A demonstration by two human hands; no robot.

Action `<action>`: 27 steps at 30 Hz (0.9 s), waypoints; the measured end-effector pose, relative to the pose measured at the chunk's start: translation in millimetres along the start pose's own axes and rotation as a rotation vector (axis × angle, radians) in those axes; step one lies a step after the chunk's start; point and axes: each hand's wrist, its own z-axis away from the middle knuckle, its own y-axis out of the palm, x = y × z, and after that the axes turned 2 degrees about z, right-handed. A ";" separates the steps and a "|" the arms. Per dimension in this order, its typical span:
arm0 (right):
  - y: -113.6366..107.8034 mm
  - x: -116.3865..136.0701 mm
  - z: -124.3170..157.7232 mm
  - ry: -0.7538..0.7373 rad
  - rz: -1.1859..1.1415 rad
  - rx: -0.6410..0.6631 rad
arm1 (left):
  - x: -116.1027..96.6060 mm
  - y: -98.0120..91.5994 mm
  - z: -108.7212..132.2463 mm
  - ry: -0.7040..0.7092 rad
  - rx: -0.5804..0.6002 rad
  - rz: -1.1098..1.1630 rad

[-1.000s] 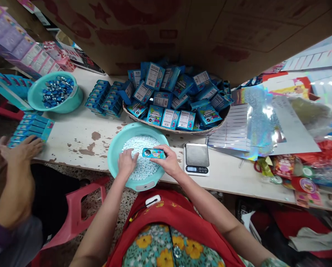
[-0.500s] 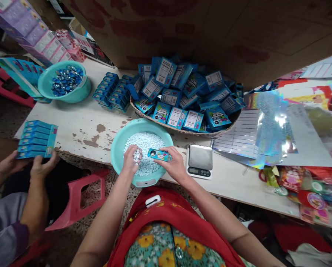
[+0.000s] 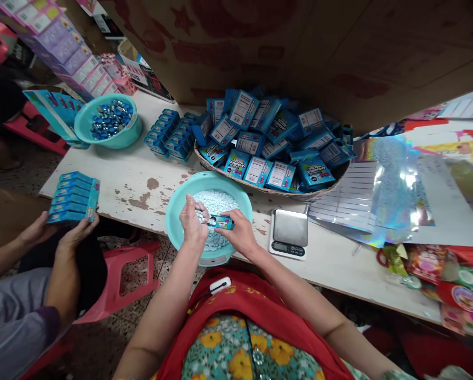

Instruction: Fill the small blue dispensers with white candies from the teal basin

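A teal basin full of small pale blue candies sits at the table's near edge. Over it my right hand grips a small blue candy box lying sideways. My left hand is cupped shut around a handful of the candies and pressed against the box's left end. A woven basket piled with the same blue boxes stands just behind the basin.
A small digital scale sits right of the basin. Rows of blue boxes and a second teal bowl of shiny blue pieces stand far left. Another person's hands hold a stack of blue boxes at the left. Holographic sheets cover the right.
My left hand scooped candies from the basin, lifted them and brought them against the end of the box. The other person picked up a stack of boxes.
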 end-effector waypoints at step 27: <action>-119.5 -62.9 57.9 0.383 -0.175 -0.525 | 14.5 83.0 -107.7 0.792 0.544 -1.330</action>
